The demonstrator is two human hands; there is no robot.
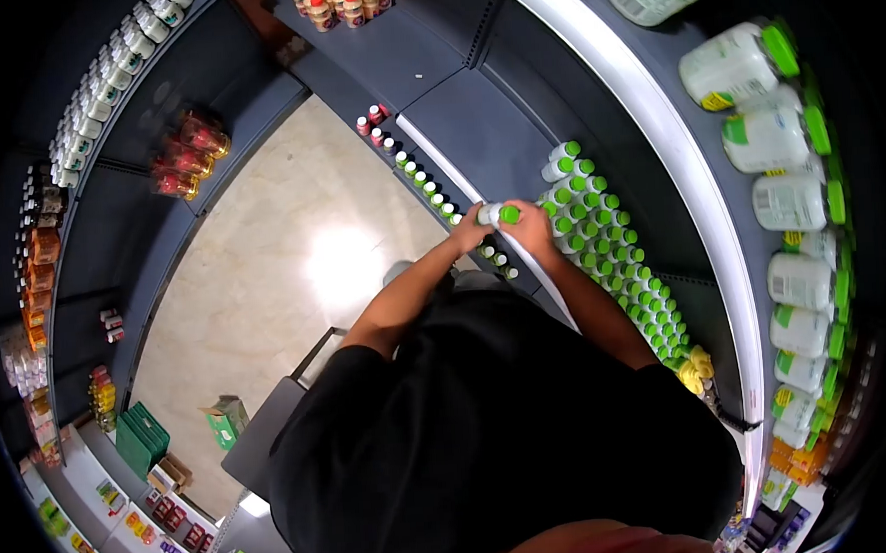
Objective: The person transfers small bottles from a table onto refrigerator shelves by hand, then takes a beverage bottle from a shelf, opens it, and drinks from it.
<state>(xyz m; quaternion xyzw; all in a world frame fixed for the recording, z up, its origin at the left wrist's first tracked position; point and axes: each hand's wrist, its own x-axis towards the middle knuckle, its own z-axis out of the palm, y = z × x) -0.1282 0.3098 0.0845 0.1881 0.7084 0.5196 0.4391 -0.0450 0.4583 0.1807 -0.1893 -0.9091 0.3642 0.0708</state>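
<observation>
Green-capped white bottle [493,214] lies sideways between the person's two hands, above the pale front strip [441,159] of the shelf. The left hand [472,229] has its grip closed around the lower end; the right hand [529,229] curls in at the cap end, though its fingers are largely hidden, so I cannot tell how tightly that grip is closed. The likeliest trouble is a drop: the body looks smooth and rounded, and if one hand loosens early, the bottle could slip past the shelf edge to the tiled floor [260,226]. On the way it could strike the lower row of small bottles [420,179], which shows just outside the strip. On the other side, the packed green-capped bottles [607,253] begin right beside the right hand; a careless swing of the knuckles or forearm could tip the nearest ones and, standing so close, they might topple their neighbours. The right forearm [600,303] also passes near that block, so a sideways elbow movement carries the same risk.
</observation>
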